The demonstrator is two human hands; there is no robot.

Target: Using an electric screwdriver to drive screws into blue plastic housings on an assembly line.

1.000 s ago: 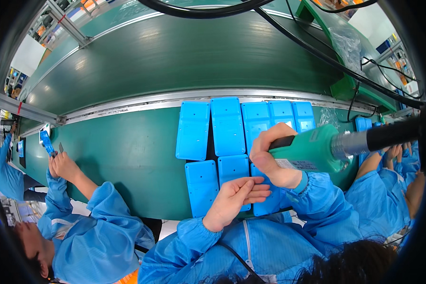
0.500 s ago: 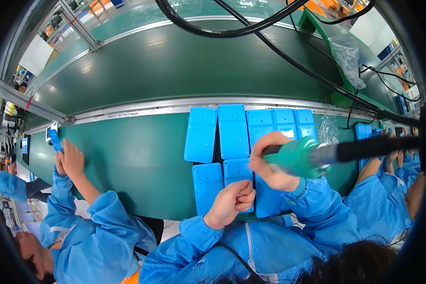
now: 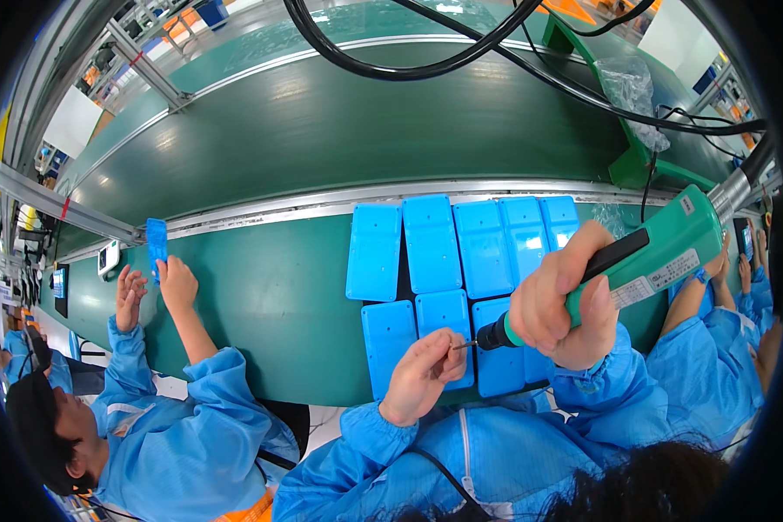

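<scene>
My right hand (image 3: pixel 552 304) is wrapped round a green electric screwdriver (image 3: pixel 661 265), which lies tilted with its black nose (image 3: pixel 494 334) down to the left. Its thin bit reaches the fingertips of my left hand (image 3: pixel 416 378). Those fingers are pinched together; anything small between them is too hidden to name. Both hands are above two rows of blue plastic covers (image 3: pixel 431 244), which lie side by side on the green work surface (image 3: pixel 278 304). Parts of the front row are covered by my hands.
A thick black cable (image 3: pixel 391 68) loops overhead. Behind the covers runs a metal rail (image 3: pixel 296 209), with a green belt (image 3: pixel 365 130) beyond. On the left a co-worker holds up a blue piece (image 3: pixel 156 244). Clear plastic bags (image 3: pixel 631 96) hang at the back right; other people sit at the right.
The screwdriver has swung round so that its bit meets my left fingertips. My left hand has stayed nearly in place. The co-worker's blue piece has moved right.
</scene>
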